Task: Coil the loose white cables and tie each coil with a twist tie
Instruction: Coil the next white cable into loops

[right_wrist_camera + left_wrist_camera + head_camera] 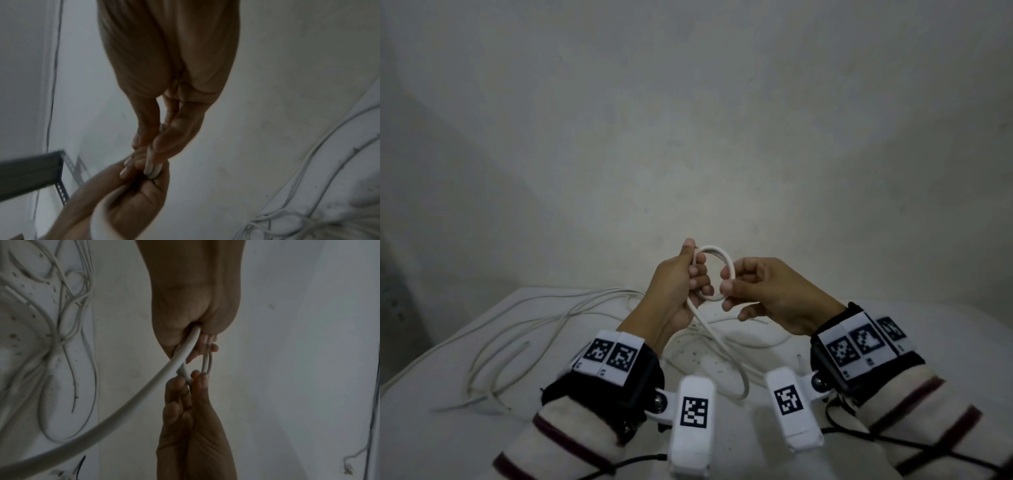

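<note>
Your left hand (pixel 681 291) grips one side of a small white cable coil (pixel 717 270) held above the table (pixel 431 431), your right hand (pixel 763 294) pinches its other side, and loose cables (pixel 534 329) sprawl below left.

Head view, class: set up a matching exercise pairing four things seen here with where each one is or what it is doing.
Things:
1. left hand
2. right hand
3. cable coil
4. loose cables

States:
A. lying spread on the white table
B. pinches the coil's right side
C. held up between both hands
D. grips the coil's left side

Pairs: 1-D, 2-B, 3-C, 4-A
</note>
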